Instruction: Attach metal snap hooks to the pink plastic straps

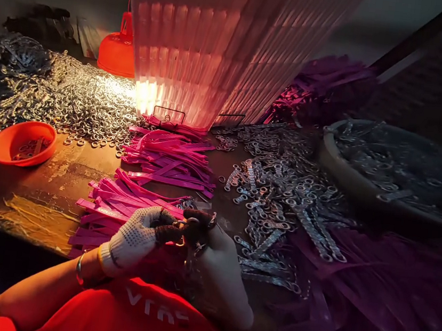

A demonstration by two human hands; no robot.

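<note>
In front of my chest both hands meet, in white dotted gloves with dark fingertips. My left hand is closed, its thumb and fingers pinching at a small metal ring between the hands. Curled round the same spot is my right hand, closed on a linked metal strip whose shiny parts show at its fingers. How the ring and strip are joined is too dark to tell. Just beyond the hands lie flat pink straps in a stack. A heap of metal strips with ring ends lies right of my right hand.
At the left are piled metal rings, an orange bowl and a bundle of yellowish strands. A red lamp hangs behind a corrugated translucent panel. A wide basin and purple straps occupy the right.
</note>
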